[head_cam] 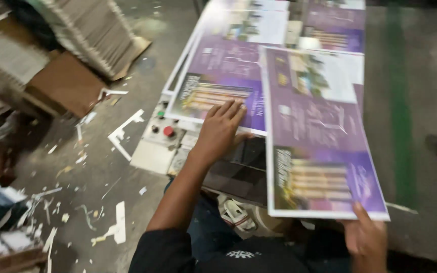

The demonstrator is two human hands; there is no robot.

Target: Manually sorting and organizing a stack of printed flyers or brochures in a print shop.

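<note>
Centre of frame: left hand (222,127) lies flat, fingers spread, palm down on the lower edge of a purple printed sheet (218,86). Not gripping, just pressing.
Left arm: bare forearm runs from lower centre up to the hand; dark sleeve at the bottom edge.
Lower right: right hand (366,241) pinches the near edge of a second purple sheet (319,136), thumb on top, fingers hidden underneath.
Held sheet: lifted and tilted, white border, overlaps the right side of the flat sheet; spans from upper centre-right down to the right hand.
Flat sheet: top of a stack of printed sheets (188,55) running to the top of the frame; white edges of lower sheets show on the left side.
More prints: further purple sheets (335,25) at upper right, blurred.
Control panel (160,139): pale box just left of the left hand, red button (169,131), green button (161,114) and a dark one beside them.
Machine surface (241,172): dark glossy panel below the left hand, between the two sheets.
Floor (102,167): grey concrete on the left, littered with white paper offcuts (122,132) and scraps.
Upper left: tall pile of cardboard (89,30), leaning, with a brown flat board (67,83) below it.
Right side: green stripe (400,101) painted on the floor, running top to bottom.
Blur: heavy motion blur, fine print detail unreadable.
</note>
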